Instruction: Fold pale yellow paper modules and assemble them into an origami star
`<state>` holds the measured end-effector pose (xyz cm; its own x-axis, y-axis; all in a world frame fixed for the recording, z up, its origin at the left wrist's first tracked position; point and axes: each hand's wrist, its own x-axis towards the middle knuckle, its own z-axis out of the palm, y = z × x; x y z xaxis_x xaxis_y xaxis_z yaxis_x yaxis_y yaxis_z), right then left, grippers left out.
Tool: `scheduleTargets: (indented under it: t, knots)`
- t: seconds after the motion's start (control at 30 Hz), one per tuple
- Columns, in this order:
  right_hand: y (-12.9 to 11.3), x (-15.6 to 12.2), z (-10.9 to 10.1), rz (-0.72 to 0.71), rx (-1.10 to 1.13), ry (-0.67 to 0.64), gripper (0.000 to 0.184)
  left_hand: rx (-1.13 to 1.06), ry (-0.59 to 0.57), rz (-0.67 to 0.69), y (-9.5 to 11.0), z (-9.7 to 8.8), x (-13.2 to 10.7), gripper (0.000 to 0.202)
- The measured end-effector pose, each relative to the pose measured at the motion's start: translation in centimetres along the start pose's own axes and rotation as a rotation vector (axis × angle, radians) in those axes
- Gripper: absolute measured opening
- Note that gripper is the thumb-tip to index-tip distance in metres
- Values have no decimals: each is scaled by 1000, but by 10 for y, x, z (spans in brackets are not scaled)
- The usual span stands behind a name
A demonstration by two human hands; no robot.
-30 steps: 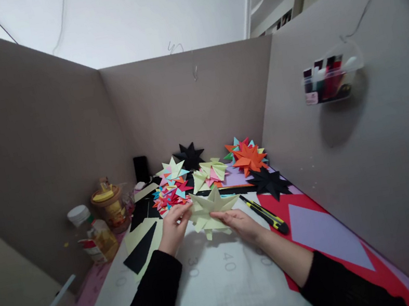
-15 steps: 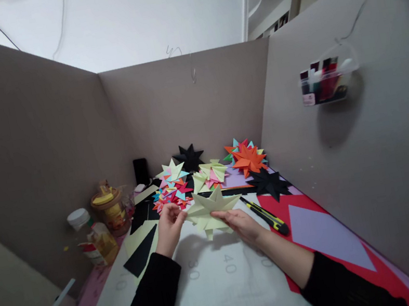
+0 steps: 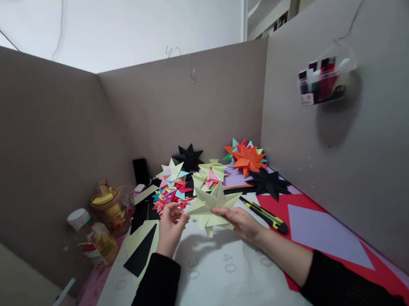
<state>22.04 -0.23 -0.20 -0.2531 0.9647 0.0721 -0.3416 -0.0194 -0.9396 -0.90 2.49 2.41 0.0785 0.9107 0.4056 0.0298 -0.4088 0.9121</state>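
A pale yellow-green folded paper star (image 3: 208,209) with several points is held up above the white mat (image 3: 229,291). My right hand (image 3: 240,220) grips its right side, thumb on the front face and the other fingers behind it. At the star's left point, my left hand (image 3: 171,226) is closed, with thumb and fingertips pinching the tip. Behind the star lie more folded paper pieces: a light green and pink cluster (image 3: 210,173) and a multicoloured pile (image 3: 172,193). A yellow and black utility knife (image 3: 266,216) rests just right of my right hand.
Orange stars (image 3: 248,158) and black stars (image 3: 269,183) stand at the back. Lilac paper (image 3: 328,236) on red sheets lies at the right, a black paper strip (image 3: 141,251) at the left. A white-capped bottle (image 3: 94,235) and a jar (image 3: 110,209) line the left panel.
The paper star has tilted slightly, its upper points standing a little higher and its lower flaps less visible. Both hands stay in nearly the same place.
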Motion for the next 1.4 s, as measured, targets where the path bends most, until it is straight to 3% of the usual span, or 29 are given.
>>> scheduleTargets:
  t: [0.13, 0.3, 0.43, 0.57, 0.73, 0.97, 1.23, 1.4]
  knots:
    - [3, 2, -1, -25, 6, -29, 47, 28, 10, -30, 5, 6, -1, 34]
    - [7, 4, -2, 10, -15, -47, 51, -2, 78, 31, 5, 10, -1, 27]
    - [9, 3, -3, -3, -5, -62, 48, 153, 132, 134, 6, 11, -4, 21]
    - [8, 3, -3, -16, 11, -66, 46, 310, 59, 308, 10, 10, -5, 10]
    - [6, 3, -2, -10, -20, -53, 49, 325, -35, 395, 12, 8, -2, 19]
    - [8, 1, -4, -57, -147, -82, 47, 340, -139, 306, 12, 9, -1, 24]
    - [1, -2, -5, -110, -321, -72, 45, 168, -245, 12, 12, 5, 0, 28]
    - [2, 0, -10, -153, -345, -90, 45, 215, -307, 48, 20, 4, 0, 20]
